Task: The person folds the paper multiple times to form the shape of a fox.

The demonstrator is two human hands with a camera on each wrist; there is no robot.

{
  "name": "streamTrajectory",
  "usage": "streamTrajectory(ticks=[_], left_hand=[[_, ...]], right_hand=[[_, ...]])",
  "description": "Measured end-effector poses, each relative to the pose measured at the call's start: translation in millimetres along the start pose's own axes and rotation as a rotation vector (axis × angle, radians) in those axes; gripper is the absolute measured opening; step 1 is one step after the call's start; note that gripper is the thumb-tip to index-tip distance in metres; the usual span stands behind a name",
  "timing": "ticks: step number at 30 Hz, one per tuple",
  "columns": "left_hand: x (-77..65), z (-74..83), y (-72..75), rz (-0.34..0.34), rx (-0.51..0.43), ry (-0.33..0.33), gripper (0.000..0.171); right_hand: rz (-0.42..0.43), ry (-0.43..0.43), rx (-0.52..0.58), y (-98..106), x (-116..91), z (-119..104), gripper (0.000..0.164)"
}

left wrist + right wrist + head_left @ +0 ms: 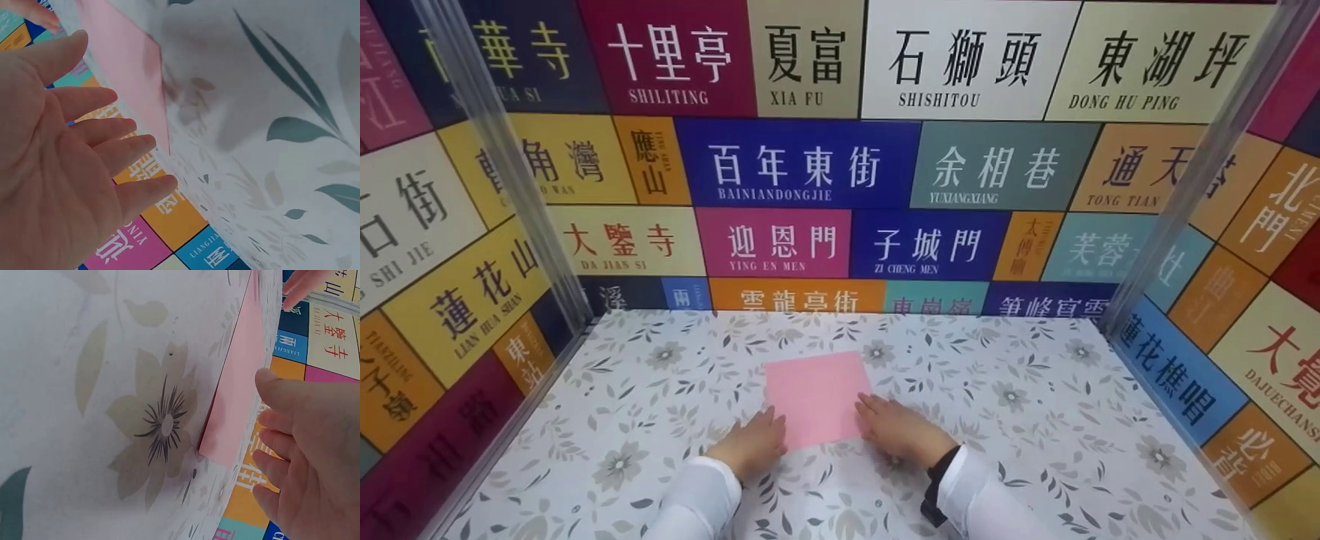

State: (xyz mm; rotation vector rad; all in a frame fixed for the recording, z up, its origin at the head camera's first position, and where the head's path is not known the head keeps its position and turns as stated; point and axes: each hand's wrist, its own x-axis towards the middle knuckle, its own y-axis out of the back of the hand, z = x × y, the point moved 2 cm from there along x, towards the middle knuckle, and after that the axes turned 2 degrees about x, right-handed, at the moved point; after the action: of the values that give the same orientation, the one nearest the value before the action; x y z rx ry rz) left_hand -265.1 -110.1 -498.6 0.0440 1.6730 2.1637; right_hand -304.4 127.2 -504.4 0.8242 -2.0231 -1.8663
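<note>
A square sheet of pink paper [816, 397] lies flat on the floral-patterned tabletop, slightly turned. At its lower left edge is my left hand [751, 444], fingers extended and fingertips right at the paper's side. My right hand [904, 427] is at the right edge, its fingertips overlapping the paper there in the head view. In the left wrist view the left hand [84, 146] has spread, straight fingers beside the paper [129, 62]. The right wrist view has the right hand [315, 444] with relaxed fingers near the paper [233, 399]; neither palm holds anything.
The table [622, 390] is covered in white cloth or paper with grey flowers and leaves. Panels of colourful signs with Chinese lettering [799, 165] stand behind it and at both sides. Clear corner strips [1177, 172] join the panels. A black band [936, 487] circles the right wrist.
</note>
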Motion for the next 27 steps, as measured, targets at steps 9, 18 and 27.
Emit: streamTrajectory(ticks=[9,18,27], left_hand=[[1.7,4.8,-13.7,-0.152,-0.116,0.061,0.058],[-1.0,16.1,-14.5,-0.183,-0.044,0.066,0.058],[-12.0,31.0,-8.7,-0.239,-0.017,0.007,0.051]], right_hand=[[-0.039,0.012,-0.036,-14.8,2.2,-1.3,0.058],[-0.085,-0.003,0.04,-18.2,-4.7,1.4,0.057],[-0.121,0.01,0.08,-8.5,-28.0,-0.7,0.047]])
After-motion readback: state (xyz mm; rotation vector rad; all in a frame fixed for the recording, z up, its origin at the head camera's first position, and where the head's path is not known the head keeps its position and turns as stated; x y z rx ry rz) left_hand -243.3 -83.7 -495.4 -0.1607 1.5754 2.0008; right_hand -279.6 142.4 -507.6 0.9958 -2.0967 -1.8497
